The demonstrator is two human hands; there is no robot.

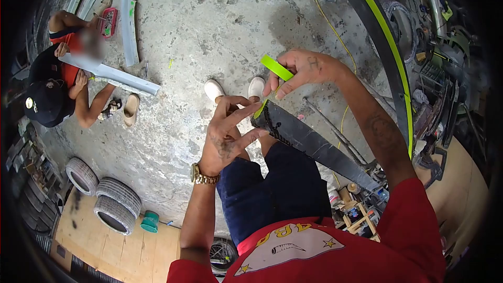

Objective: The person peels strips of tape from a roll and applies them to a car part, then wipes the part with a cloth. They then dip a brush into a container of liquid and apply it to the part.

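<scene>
My right hand (304,68) grips a roll of bright green tape (276,68) between thumb and fingers. Below it, a short strip of the same tape (260,110) lies on the near end of a long black panel (319,144). My left hand (225,133), with a watch on its wrist, holds that end; its index fingertip touches the tape and its thumb lies by the lower edge. Running down to the right, the panel tapers past my knee. Its end has a ragged, dark textured edge (275,128). The undersides of my left fingers are hidden.
A large curved black strip (385,26) with a green stripe arcs past my right arm. Tools and parts (361,209) crowd the right side. At left, another person (63,78) handles a grey trim piece (126,76). Tires (118,199) and a green bucket (150,221) stand lower left.
</scene>
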